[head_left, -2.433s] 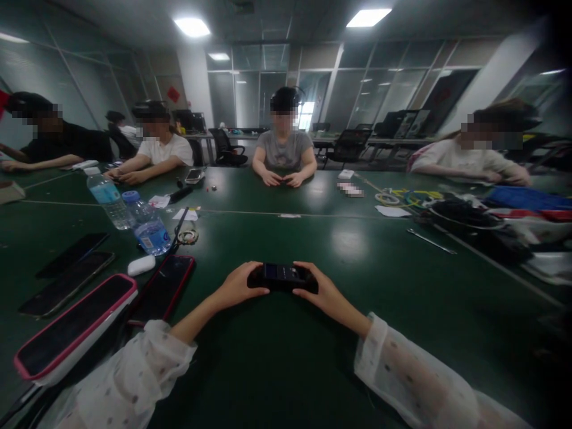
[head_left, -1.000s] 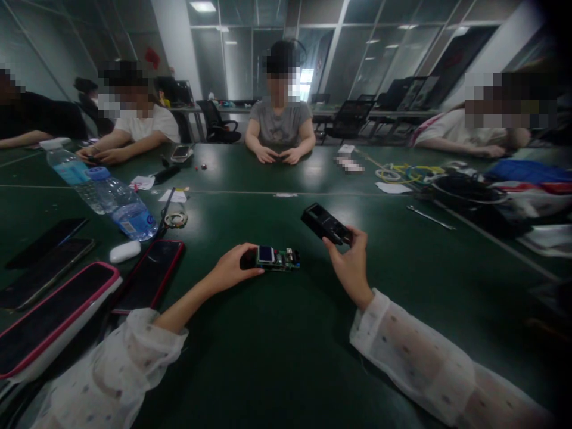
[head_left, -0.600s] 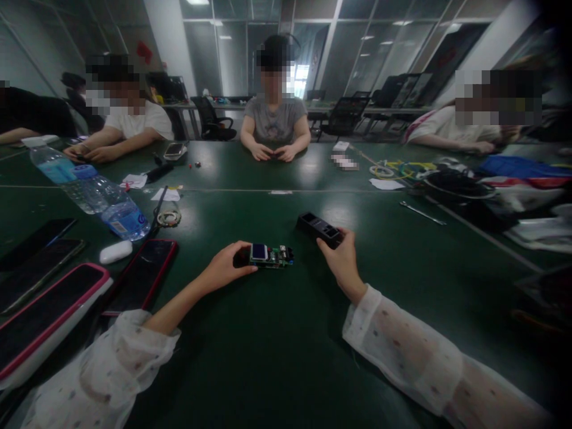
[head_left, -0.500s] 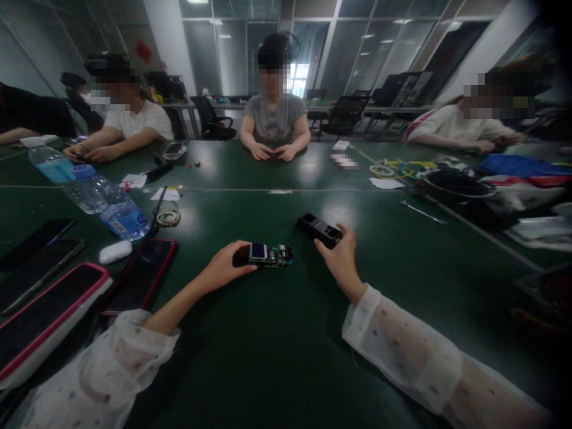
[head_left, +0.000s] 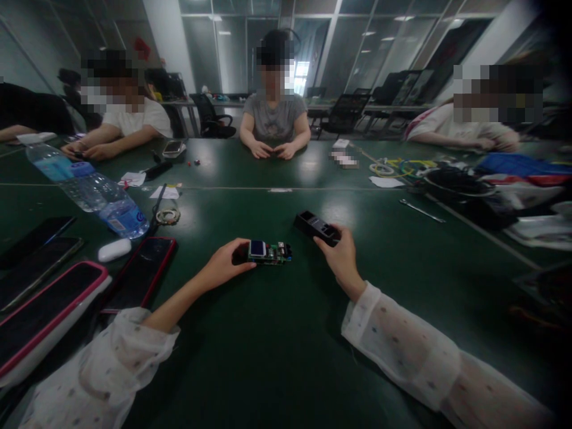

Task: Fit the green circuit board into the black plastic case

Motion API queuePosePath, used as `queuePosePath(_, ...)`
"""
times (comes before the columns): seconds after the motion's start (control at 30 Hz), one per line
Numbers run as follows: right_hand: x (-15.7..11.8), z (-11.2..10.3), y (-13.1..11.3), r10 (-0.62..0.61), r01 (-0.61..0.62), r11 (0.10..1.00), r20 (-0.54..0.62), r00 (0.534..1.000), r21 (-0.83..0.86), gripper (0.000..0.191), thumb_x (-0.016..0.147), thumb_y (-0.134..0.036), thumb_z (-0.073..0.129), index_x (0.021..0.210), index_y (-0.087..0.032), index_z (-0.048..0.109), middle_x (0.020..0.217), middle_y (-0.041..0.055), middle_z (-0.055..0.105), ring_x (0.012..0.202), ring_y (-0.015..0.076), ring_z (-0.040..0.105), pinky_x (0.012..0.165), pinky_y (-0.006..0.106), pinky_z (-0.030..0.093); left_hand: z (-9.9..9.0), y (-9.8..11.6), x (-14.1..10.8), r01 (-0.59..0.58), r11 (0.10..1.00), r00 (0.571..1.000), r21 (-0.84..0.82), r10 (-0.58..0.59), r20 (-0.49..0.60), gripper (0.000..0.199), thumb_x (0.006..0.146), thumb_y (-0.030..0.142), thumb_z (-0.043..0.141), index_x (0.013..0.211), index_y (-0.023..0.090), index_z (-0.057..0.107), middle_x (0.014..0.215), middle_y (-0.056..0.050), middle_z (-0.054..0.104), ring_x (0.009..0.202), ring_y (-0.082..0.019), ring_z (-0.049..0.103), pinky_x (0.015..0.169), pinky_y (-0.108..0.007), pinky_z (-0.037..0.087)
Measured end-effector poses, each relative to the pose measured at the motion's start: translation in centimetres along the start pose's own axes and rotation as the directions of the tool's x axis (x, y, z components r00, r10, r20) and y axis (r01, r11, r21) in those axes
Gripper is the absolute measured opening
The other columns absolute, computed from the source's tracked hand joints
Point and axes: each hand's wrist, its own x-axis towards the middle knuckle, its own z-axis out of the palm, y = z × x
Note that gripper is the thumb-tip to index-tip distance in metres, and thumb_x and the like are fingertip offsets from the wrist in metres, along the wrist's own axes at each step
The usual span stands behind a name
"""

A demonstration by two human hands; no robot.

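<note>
- Fingers [head_left: 242, 242] of my left hand [head_left: 223, 261] are grasping one end of a bare circuit board [head_left: 276, 254], its small screen [head_left: 258, 248] facing up.
- With my right hand [head_left: 340, 255] I am gripping the near end of a black casing [head_left: 315, 226], whose far end is pointing away and to the left.
- Board and casing are sitting apart, near each other, over the middle of the green surface [head_left: 268, 345]; I am not managing to tell whether either is touching it.
- As I am judging it, the step in hand is handling the two pieces separately; the next move is calling for a light, steady hold, with no pressure on the board's exposed parts.
- Nothing is standing between the pieces, but a red-edged phone [head_left: 145, 271], a white rounded case [head_left: 115, 250] and a pink-rimmed device [head_left: 56, 319] are crowding my left side, leaving less room there.
- Beyond them, a blue-capped bottle [head_left: 120, 211] is standing.
- Farther right, a wrench [head_left: 422, 211] is lying well apart, below tangled cables [head_left: 395, 168].
- Opposite, a person in grey [head_left: 274, 119] is sitting.
</note>
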Motion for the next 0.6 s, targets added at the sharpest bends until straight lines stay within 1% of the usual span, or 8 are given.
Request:
queuePosePath(0.1, -0.3, -0.2, -1.5, 0.003, -0.008, 0.990, 0.039, 0.999, 0.140, 0.054, 0.074, -0.040, 0.071, 0.120, -0.018, 0.051, 0.115, 0.0119, 0.060, 0.105, 0.0269, 0.060, 0.093, 0.049, 0.050, 0.0, 0.0, 0.0, 0.000, 1.000, 1.000, 0.002, 0.000, 0.004, 0.047, 0.082, 0.037, 0.067, 0.124, 0.023, 0.052, 0.119, -0.007, 0.061, 0.101, -0.024, 0.059, 0.083, -0.038, 0.048)
queuePosePath(0.2, -1.0, -0.4, -3.6, -0.073, 0.052, 0.967, 0.076, 0.994, 0.250, 0.053, 0.080, -0.040, 0.066, 0.125, -0.020, 0.047, 0.123, 0.0122, 0.056, 0.113, 0.0255, 0.058, 0.095, 0.045, 0.051, 0.0, 0.0, 0.0, -0.013, 1.000, 1.000, 0.000, 0.013, 0.005, 0.046, 0.082, 0.037, 0.066, 0.123, 0.024, 0.052, 0.120, -0.007, 0.060, 0.101, -0.023, 0.059, 0.083, -0.038, 0.048)
queuePosePath(0.27, -1.7, -0.5, -4.8, -0.141, 0.108, 0.961, 0.116, 0.983, 0.253, 0.052, 0.083, -0.040, 0.064, 0.128, -0.023, 0.045, 0.126, 0.0115, 0.054, 0.117, 0.0253, 0.056, 0.096, 0.044, 0.052, 0.0, -0.2, 0.0, -0.012, 1.000, 1.000, 0.001, 0.012, 0.002, 0.046, 0.082, 0.038, 0.066, 0.123, 0.024, 0.052, 0.120, -0.007, 0.060, 0.102, -0.023, 0.059, 0.083, -0.038, 0.048)
queuePosePath(0.37, -2.5, -0.7, -6.1, -0.237, 0.192, 0.958, 0.212, 0.948, 0.212, 0.052, 0.084, -0.040, 0.063, 0.131, -0.025, 0.046, 0.127, 0.0105, 0.053, 0.117, 0.0261, 0.055, 0.097, 0.045, 0.052, 0.1, -0.4, 0.0, 0.015, 1.000, 1.000, 0.008, -0.015, 0.001, 0.047, 0.082, 0.039, 0.066, 0.124, 0.024, 0.051, 0.120, -0.008, 0.060, 0.101, -0.024, 0.059, 0.082, -0.040, 0.048)
queuePosePath(0.47, -3.0, -0.9, -6.7, -0.300, 0.254, 0.949, 0.294, 0.907, 0.185, 0.051, 0.085, -0.039, 0.061, 0.132, -0.026, 0.045, 0.127, 0.0096, 0.054, 0.117, 0.0264, 0.055, 0.097, 0.045, 0.052, 0.1, -0.4, 0.0, 0.030, 1.000, 1.000, 0.010, -0.030, 0.000, 0.049, 0.081, 0.039, 0.066, 0.125, 0.023, 0.051, 0.121, -0.008, 0.060, 0.101, -0.024, 0.059, 0.081, -0.039, 0.048)
queuePosePath(0.6, -3.1, -1.0, -7.1, -0.345, 0.295, 0.937, 0.378, 0.859, 0.186, 0.051, 0.086, -0.037, 0.060, 0.134, -0.026, 0.045, 0.128, 0.0094, 0.054, 0.117, 0.0261, 0.055, 0.098, 0.046, 0.051, 0.1, -0.3, 0.1, 0.029, 0.999, 1.000, 0.020, -0.029, 0.001, 0.049, 0.081, 0.040, 0.066, 0.124, 0.022, 0.051, 0.120, -0.009, 0.061, 0.099, -0.024, 0.060, 0.081, -0.039, 0.049)
